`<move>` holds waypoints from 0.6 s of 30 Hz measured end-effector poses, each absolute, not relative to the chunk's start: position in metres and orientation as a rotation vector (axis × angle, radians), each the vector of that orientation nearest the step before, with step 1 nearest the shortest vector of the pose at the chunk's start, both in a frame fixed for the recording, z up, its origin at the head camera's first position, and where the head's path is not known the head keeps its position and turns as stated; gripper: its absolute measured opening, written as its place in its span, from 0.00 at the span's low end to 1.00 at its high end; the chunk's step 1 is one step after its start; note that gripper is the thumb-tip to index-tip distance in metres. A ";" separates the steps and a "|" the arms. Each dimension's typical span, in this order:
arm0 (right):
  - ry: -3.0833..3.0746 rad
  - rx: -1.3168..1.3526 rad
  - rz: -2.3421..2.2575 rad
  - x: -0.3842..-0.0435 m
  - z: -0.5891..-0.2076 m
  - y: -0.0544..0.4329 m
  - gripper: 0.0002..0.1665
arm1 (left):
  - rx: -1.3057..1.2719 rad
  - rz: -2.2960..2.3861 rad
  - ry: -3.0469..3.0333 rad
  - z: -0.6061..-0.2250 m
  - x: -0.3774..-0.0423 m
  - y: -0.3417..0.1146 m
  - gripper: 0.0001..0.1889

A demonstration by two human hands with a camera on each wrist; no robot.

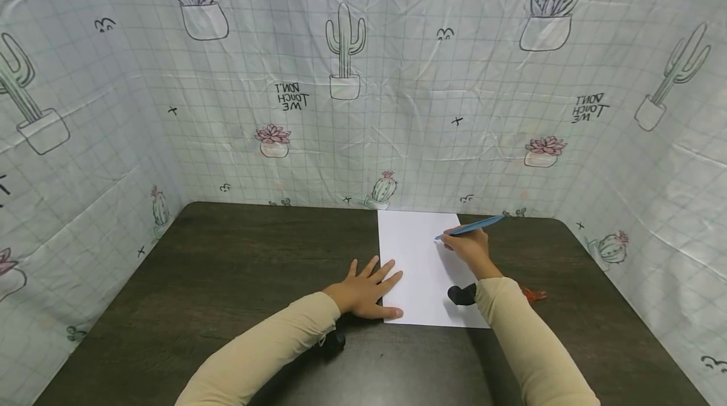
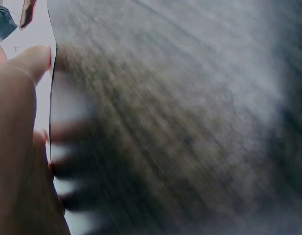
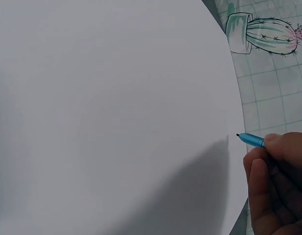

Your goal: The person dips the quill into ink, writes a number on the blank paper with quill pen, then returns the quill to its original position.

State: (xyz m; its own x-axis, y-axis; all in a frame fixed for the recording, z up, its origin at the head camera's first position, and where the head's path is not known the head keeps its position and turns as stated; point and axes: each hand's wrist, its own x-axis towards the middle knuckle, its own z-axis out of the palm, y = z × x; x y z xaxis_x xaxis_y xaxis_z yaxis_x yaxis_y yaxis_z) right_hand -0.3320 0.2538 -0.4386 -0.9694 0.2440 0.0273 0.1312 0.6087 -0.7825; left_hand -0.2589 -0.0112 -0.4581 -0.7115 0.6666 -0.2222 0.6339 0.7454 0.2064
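Note:
A white sheet of paper [image 1: 417, 273] lies on the dark table, and no marks can be made out on it in the head view. My right hand [image 1: 468, 247] pinches a slim blue pen [image 1: 477, 225] over the upper right of the sheet. In the right wrist view, the pen's dark tip [image 3: 238, 135] stands apart from its shadow, seemingly just above the paper. Spread flat, my left hand [image 1: 363, 292] has its fingertips and thumb on the sheet's left edge, while the palm rests on the table.
An orange object [image 1: 532, 294], partly hidden, lies beside my right forearm. Black devices sit at my right wrist [image 1: 462, 295] and left wrist [image 1: 334, 343]. A cactus-print curtain [image 1: 341, 141] rises behind the wooden table [image 1: 255, 248] and along both sides.

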 end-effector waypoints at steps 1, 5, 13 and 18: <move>-2.702 -0.316 1.283 -0.332 -0.439 0.254 0.15 | 1.016 0.166 2.664 -0.457 -0.258 -0.011 0.43; -2.732 -0.304 1.206 -0.332 -0.443 0.253 0.14 | 1.016 0.169 2.661 -0.455 -0.257 -0.011 0.42; -2.728 -0.295 1.213 -0.331 -0.445 0.254 0.13 | 1.013 0.168 2.664 -0.455 -0.258 -0.011 0.42; -2.734 -0.279 1.191 -0.331 -0.445 0.253 0.12 | 1.014 0.164 2.667 -0.456 -0.258 -0.011 0.43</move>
State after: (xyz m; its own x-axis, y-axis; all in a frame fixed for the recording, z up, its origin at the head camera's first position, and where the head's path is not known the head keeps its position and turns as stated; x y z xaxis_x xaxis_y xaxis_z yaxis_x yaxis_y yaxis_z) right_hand -0.3305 0.2528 -0.4445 -0.9721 0.2270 0.0592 0.1112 0.6681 -0.7357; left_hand -0.2578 -0.0110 -0.4557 -0.7136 0.6647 -0.2211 0.6327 0.7471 0.2040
